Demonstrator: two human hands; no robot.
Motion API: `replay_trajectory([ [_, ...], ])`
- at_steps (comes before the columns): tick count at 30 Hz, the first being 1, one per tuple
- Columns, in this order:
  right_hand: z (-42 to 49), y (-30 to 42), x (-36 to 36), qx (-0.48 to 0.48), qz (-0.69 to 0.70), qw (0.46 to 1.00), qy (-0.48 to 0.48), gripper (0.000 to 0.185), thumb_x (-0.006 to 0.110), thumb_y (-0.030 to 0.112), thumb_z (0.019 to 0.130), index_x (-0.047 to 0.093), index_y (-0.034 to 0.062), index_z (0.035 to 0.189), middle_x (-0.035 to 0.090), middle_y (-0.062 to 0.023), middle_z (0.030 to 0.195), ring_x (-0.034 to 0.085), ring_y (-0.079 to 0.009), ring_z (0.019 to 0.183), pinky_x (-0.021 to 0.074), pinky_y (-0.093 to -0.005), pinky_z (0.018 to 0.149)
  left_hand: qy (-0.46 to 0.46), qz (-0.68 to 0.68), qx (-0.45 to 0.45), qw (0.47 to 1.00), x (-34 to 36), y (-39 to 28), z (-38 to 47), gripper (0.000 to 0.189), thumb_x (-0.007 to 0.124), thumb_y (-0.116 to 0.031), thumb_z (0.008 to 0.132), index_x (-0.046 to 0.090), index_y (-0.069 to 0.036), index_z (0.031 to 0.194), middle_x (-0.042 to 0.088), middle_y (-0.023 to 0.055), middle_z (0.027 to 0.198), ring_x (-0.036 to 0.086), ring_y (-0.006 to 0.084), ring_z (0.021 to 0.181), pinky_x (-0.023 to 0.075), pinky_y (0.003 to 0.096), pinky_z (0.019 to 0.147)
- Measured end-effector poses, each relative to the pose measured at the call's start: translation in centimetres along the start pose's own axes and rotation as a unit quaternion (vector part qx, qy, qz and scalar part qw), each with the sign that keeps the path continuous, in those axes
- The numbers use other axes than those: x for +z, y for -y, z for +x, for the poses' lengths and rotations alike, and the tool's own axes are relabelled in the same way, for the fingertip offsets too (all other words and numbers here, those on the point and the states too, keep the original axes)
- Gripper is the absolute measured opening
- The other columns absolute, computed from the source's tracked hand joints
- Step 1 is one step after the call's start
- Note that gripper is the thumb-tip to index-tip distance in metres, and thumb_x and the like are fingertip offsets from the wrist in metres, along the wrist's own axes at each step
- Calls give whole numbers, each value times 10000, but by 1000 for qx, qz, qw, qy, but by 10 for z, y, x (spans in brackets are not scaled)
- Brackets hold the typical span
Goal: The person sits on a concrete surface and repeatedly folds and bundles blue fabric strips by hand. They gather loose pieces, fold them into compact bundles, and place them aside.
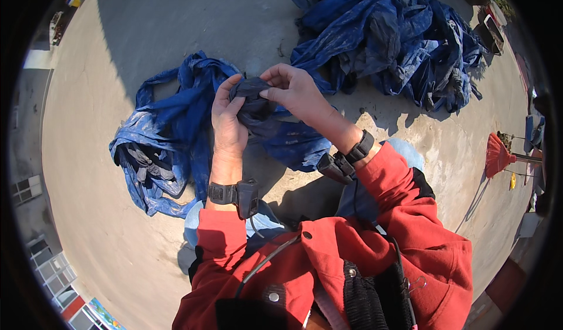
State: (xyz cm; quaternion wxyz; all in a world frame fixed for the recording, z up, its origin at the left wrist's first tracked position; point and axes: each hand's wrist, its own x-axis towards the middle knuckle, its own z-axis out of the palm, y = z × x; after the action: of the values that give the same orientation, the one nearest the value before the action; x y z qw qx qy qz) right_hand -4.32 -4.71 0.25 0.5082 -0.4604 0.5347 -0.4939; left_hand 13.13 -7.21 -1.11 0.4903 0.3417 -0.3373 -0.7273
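Note:
A bunched, twisted part of dark grey-blue plastic sheeting point(254, 93) is held up between my two hands. My left hand point(229, 119) grips its left side between thumb and fingers. From the right, my right hand point(295, 90) pinches the top of the same bunch with thumb and fingertips. Below and to the right of the bunch hangs a wider blue stretch of sheet point(299, 143). On the left, a loose heap of blue sheeting point(189, 97) lies on the concrete, looped around a grey knotted piece point(151, 167).
A larger crumpled pile of blue and grey sheeting point(382, 40) lies at the upper right. A red broom point(499, 156) is at the far right, near a dark container point(493, 33). My knees point(402, 152) are close below the work. Concrete ground point(92, 154) extends around.

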Motion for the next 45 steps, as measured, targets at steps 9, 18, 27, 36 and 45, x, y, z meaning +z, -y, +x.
replay_trajectory([
  [9,3,-9,-5,-2,12,1000,3,168,702,3,797,646,-23,953,674,-64,818,658,-132,767,527,-268,699,94,139,-55,984,16,-26,-6,781,575,-4,737,370,3,1491,671,106,1024,631,152,940,452,245,909],
  [18,3,-12,4,52,99,993,-46,93,692,1,824,602,-3,844,640,-48,704,634,-104,602,511,-231,535,6,300,48,953,26,-6,-8,407,628,34,821,584,-18,1222,655,50,949,600,90,849,473,224,791],
  [27,-1,2,9,-145,-110,983,-32,163,740,81,809,688,-28,918,671,-145,924,686,-236,788,549,-326,733,-62,52,27,996,1,-1,0,234,643,-61,895,603,-3,1119,656,53,1013,615,128,915,456,247,901],
  [36,-4,-12,7,-143,-214,965,-40,222,733,145,776,677,-40,886,641,-178,838,635,-322,720,495,-393,654,22,496,163,853,4,-2,-2,301,712,14,781,626,-41,1065,629,72,988,609,196,897,494,301,819],
  [45,-2,-15,-3,156,81,982,66,120,691,117,872,635,10,873,602,-20,698,551,-83,589,446,-233,556,41,688,294,662,15,1,-8,488,621,56,721,580,-134,1168,576,69,1003,578,302,975,438,401,811],
])
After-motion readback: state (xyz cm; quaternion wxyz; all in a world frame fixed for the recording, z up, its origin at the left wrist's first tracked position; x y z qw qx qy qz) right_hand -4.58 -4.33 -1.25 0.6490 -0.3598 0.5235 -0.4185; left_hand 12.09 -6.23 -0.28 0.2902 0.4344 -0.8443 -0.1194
